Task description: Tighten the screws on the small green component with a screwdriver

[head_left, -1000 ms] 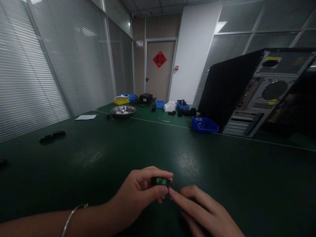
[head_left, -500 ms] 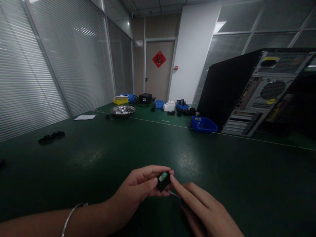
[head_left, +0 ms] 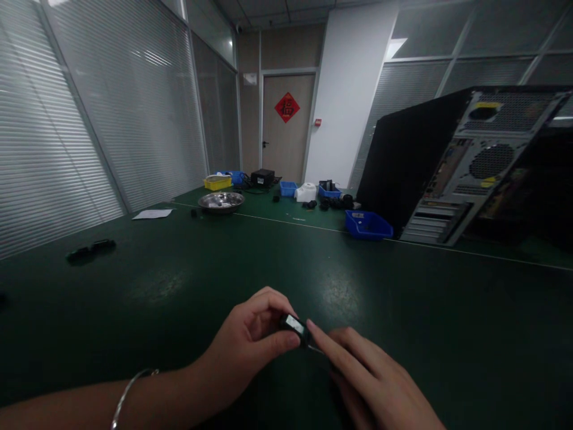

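Between the thumb and fingers of my left hand (head_left: 253,337) is a small black box-shaped part (head_left: 295,324) with a pale, shiny face turned upward. My right hand (head_left: 373,373) is close on its right side, the index fingertip against the part's right end. A thin metal-shafted tool (head_left: 316,349) comes out from under that finger and reaches the part's lower right edge. Its handle is hidden inside my right hand, and where its tip meets the part I cannot see clearly.
A dark green table (head_left: 215,269) spreads before me. Dark pieces (head_left: 91,251) and white paper (head_left: 152,214) lie left. Farther back are a metal dish (head_left: 221,203), a yellow bin (head_left: 217,183) and a blue bin (head_left: 368,226). A computer case (head_left: 412,161) stands right.
My left hand has turned the black part, so a pale face shows where a green one was. Its fingers are now more bent. My right hand has barely moved.
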Motion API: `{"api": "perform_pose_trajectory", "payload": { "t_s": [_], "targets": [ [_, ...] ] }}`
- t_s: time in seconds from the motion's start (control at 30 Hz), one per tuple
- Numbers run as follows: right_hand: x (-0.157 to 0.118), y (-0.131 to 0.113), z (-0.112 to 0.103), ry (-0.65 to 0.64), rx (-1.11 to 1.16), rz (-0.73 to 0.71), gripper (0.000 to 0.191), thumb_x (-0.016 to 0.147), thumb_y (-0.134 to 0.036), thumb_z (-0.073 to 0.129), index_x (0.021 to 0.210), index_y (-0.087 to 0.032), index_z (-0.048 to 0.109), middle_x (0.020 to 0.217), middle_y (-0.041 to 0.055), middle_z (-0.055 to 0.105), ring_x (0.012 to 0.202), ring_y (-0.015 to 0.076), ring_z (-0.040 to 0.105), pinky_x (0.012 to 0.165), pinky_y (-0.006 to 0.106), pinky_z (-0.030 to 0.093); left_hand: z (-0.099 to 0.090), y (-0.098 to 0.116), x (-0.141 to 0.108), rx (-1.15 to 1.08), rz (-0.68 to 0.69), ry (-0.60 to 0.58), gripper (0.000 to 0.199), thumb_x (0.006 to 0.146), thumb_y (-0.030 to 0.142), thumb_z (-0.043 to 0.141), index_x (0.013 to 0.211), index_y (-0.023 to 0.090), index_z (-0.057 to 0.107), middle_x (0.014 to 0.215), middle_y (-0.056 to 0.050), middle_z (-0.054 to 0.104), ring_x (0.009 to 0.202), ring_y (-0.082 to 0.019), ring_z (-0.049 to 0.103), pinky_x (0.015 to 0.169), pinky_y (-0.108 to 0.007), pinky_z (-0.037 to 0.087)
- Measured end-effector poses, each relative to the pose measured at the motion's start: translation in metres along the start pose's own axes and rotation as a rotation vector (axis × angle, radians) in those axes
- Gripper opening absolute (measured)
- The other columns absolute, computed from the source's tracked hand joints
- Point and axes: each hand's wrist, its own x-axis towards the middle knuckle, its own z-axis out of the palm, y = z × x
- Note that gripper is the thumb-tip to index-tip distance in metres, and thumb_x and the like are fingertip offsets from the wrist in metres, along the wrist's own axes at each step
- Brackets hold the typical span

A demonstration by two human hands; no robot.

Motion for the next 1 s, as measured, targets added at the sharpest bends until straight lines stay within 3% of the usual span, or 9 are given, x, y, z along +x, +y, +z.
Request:
{"api": "perform_pose_trajectory", "payload": {
  "t_s": [0.13, 0.4, 0.83, 1.0],
  "targets": [
    [-0.001, 0.002, -0.003, 0.005, 0.031, 0.009, 0.059, 0.077, -0.009, 0.044, 0.133, -0.027, 0.035, 0.106, 0.0076, 0.056, 0.083, 0.0154, 0.061, 0.066, 0.021, 0.054, 0.0, -0.002, 0.002, -0.019, 0.001, 0.064, 0.011, 0.072, 0.013, 0.064, 0.08, 0.015, 0.056, 0.086, -0.002, 0.057, 0.083, -0.014, 0.054, 0.077, -0.028, 0.042],
    [-0.001, 0.003, -0.009, 0.041, 0.033, -0.036, 0.059, 0.077, -0.005, 0.042, 0.131, -0.028, 0.039, 0.106, 0.0076, 0.055, 0.089, 0.014, 0.06, 0.068, 0.019, 0.052, -0.001, -0.005, 0.001, 0.027, -0.053, 0.01, 0.022, 0.071, 0.012, 0.065, 0.092, 0.016, 0.062, 0.091, -0.004, 0.058, 0.087, -0.015, 0.056, 0.078, -0.029, 0.044],
    [-0.004, 0.005, -0.01, 0.101, -0.157, -0.087, 0.059, 0.071, -0.007, 0.046, 0.126, -0.029, 0.047, 0.104, 0.0069, 0.06, 0.083, 0.0175, 0.061, 0.06, 0.023, 0.052, 0.0, -0.003, -0.001, 0.014, -0.07, -0.036, 0.02, 0.069, 0.011, 0.066, 0.089, 0.015, 0.064, 0.086, -0.004, 0.058, 0.082, -0.015, 0.056, 0.075, -0.029, 0.044],
    [-0.002, 0.005, -0.011, 0.116, -0.249, -0.133, 0.058, 0.072, -0.008, 0.046, 0.127, -0.026, 0.046, 0.104, 0.0081, 0.06, 0.084, 0.0179, 0.059, 0.064, 0.027, 0.05, 0.0, -0.004, 0.0, -0.002, -0.093, -0.03, 0.019, 0.07, 0.012, 0.066, 0.089, 0.014, 0.063, 0.082, -0.003, 0.06, 0.08, -0.013, 0.056, 0.073, -0.027, 0.043]
  ]
}}
